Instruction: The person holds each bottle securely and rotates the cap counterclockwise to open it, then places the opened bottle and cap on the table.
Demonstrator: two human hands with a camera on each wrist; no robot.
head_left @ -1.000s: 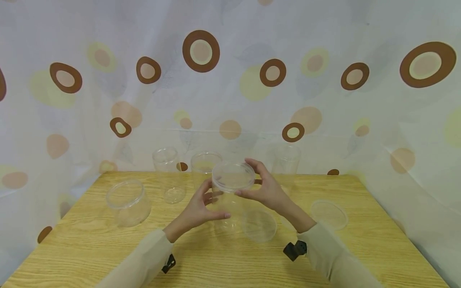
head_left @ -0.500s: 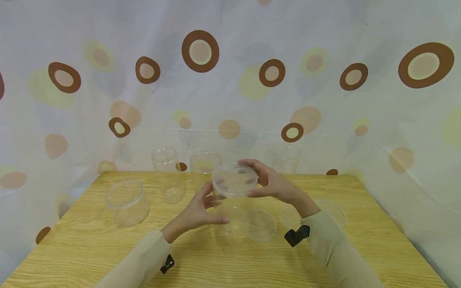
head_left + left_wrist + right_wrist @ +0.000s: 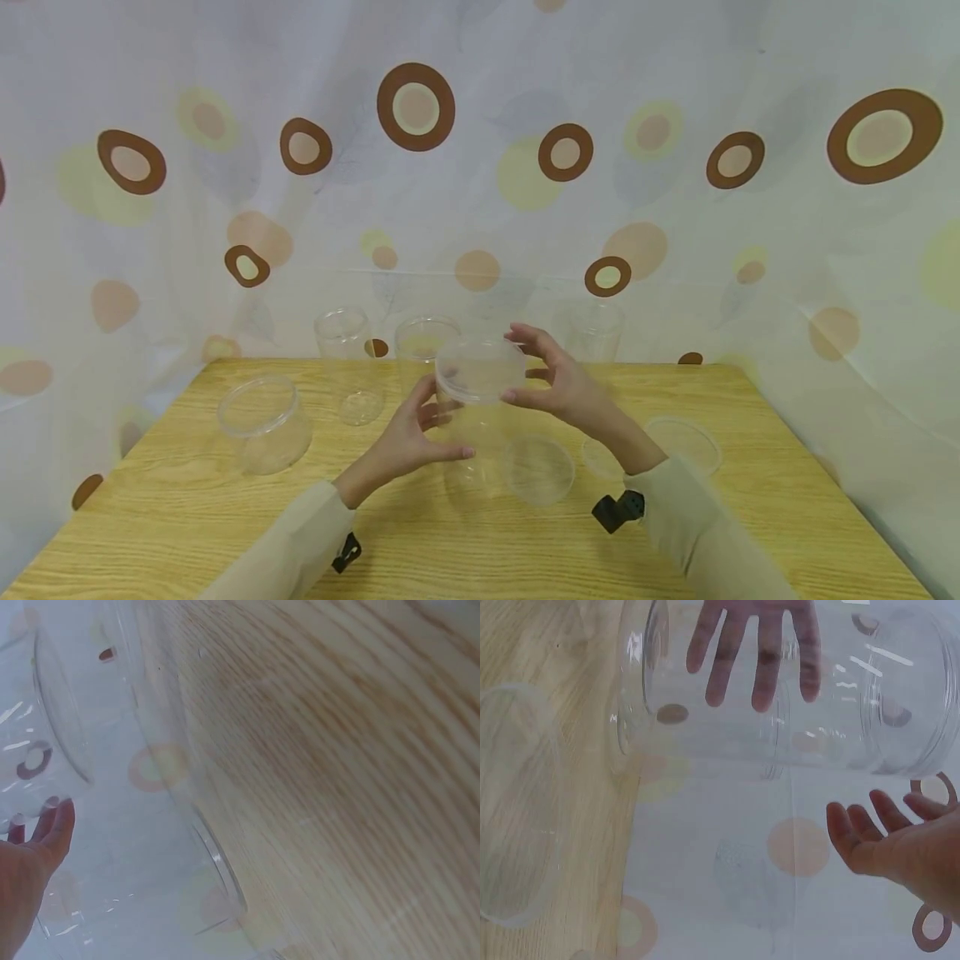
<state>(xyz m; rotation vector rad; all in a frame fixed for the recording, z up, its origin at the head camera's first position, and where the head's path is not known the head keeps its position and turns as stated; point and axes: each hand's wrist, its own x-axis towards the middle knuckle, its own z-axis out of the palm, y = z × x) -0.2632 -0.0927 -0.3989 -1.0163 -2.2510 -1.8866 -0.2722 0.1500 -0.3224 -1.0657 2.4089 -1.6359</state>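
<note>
A tall clear jar stands upright between my hands in the head view, a clear round lid over its mouth. My left hand holds the body from the left, thumb in front and fingers behind. Those fingers show through the wall in the right wrist view, where the jar lies sideways. Beside the lid is my right hand, thumb and fingers spread about its right edge. The right wrist view shows a gap between this right hand and the lid. Whether the jar's base touches the table I cannot tell.
Loose clear lids lie to the right: one by the jar, one under my right wrist, one beyond. A short wide jar stands left. Taller clear jars stand at the back, before a patterned curtain.
My right hand turned around the lid's edge, then swung partly back, its fingertips shifting right. The jar and lid shifted slightly left over the last half second. My left hand has barely moved.
</note>
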